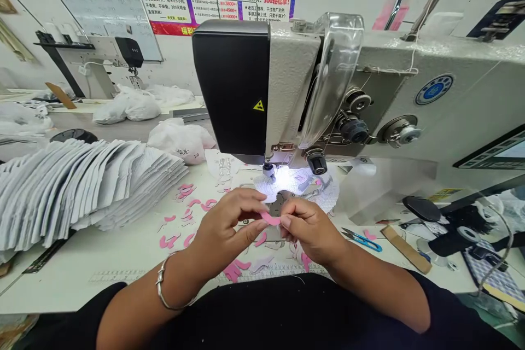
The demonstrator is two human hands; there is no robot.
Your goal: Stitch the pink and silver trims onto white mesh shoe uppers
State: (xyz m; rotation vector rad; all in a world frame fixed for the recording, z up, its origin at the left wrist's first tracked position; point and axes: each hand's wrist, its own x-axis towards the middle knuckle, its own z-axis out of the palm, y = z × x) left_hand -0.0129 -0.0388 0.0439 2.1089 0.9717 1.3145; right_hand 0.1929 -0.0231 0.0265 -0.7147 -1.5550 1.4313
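Positioning of small pink curved fabric cut-out appears in hand: left hand and right hand pinch its ends between thumb and forefinger, near the lit white quilted patch, where placement likely demands precise alignment.

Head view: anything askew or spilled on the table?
Mildly. Loose pink cutouts lie scattered over the table beside the left hand, in no order. The stack of white pieces leans fanned out, not squared. No damage visible.
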